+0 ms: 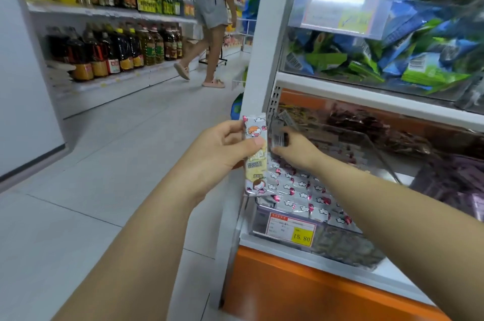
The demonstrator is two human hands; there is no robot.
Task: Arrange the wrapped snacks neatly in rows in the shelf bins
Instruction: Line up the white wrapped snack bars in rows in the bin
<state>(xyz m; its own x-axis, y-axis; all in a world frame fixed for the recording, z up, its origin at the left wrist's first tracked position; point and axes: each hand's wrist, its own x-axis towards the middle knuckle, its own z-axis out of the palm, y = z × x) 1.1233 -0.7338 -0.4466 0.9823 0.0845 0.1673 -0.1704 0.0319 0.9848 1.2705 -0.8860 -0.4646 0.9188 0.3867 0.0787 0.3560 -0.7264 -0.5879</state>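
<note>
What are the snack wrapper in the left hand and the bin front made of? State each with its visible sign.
Snack wrapper held by the left hand: likely glossy printed plastic film, judging by its sheen and crimped ends. Bin front: seemingly clear hard plastic, acrylic perhaps, since the packets behind show through and it carries a price label.

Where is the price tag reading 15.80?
Head view, lower right of centre: the yellow 15.80 price tag is on the front of the clear bin, just below the rows of white wrapped snacks.
</note>
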